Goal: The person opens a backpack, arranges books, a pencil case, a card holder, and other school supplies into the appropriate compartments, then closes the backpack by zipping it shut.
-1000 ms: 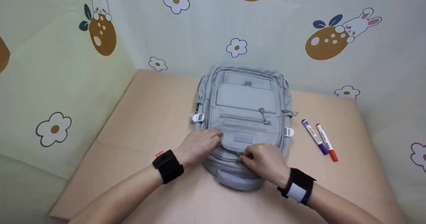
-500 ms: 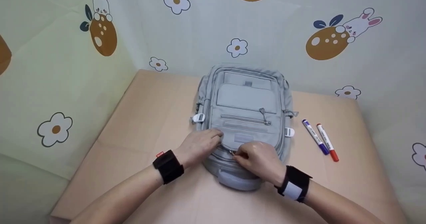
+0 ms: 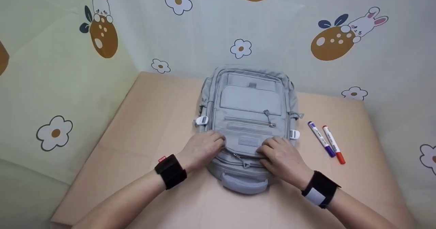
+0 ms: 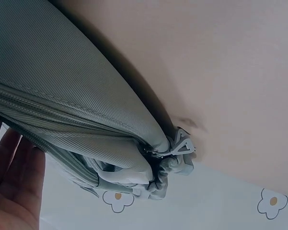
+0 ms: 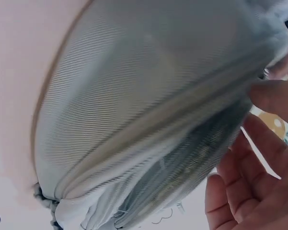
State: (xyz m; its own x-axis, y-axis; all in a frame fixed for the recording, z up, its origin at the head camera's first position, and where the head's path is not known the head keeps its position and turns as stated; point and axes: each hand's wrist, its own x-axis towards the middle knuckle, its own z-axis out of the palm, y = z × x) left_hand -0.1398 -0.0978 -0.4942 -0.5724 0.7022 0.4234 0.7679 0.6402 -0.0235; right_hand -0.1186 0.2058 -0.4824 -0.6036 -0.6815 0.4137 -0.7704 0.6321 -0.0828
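A grey backpack [image 3: 253, 101] lies front side up, its padded handle [image 3: 245, 184] towards me. My left hand [image 3: 202, 150] holds the left edge of the front pocket, fingertips bent over the panel. At the pocket's right edge, my right hand [image 3: 285, 159] grips the fabric, with thumb and fingers on either side of the rim in the right wrist view. Between the hands, a zipper pull [image 3: 245, 165] hangs loose from its slider. Along the zipper, a dark gap [image 5: 201, 139] shows in the right wrist view. The pocket's inside is mostly hidden.
To the right of the backpack lie a purple-capped marker [image 3: 322, 139] and a red-capped marker [image 3: 333, 144]. All stand on a peach-covered table [image 3: 163, 106], with patterned cloth walls [image 3: 201, 35] behind and at the sides. White buckles [image 3: 202, 120] sit on the backpack's sides.
My right hand drew the zipper pull leftward, then let it go and moved right to grip the pocket's edge. The left hand stays at the pocket's left edge.
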